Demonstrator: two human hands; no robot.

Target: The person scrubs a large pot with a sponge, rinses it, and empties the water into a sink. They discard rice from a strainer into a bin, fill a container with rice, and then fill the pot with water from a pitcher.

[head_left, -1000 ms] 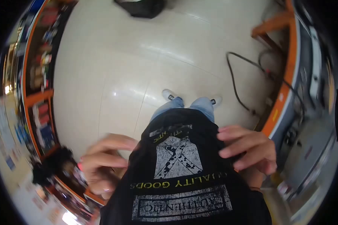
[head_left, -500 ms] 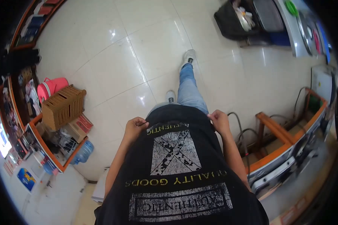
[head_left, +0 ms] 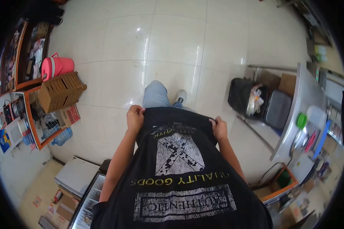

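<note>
The black T-shirt (head_left: 179, 154) worn by the person fills the lower middle of the head view, its printed lettering upside down. At the left end of its hem, my left hand (head_left: 135, 117) pinches the cloth. My right hand (head_left: 218, 128) holds the other end of the hem, with the fingers closed on it. Between the hands the hem is stretched out. Below the hem show a bent knee in blue jeans (head_left: 155, 94) and one light shoe (head_left: 181, 96) on the tiled floor.
A brown woven basket (head_left: 62, 92), a pink cooler jug (head_left: 58, 67) and a water bottle (head_left: 62, 136) stand at the left. To the right are a black trash bin (head_left: 240, 97) and a metal table (head_left: 294, 110) with a green item (head_left: 302, 120). A white box (head_left: 77, 175) is at lower left.
The view has turned and moved across the room; the bin and table now lie lower. My left hand has risen slightly, and the hem is spread more squarely between both hands. The legs have stepped.
</note>
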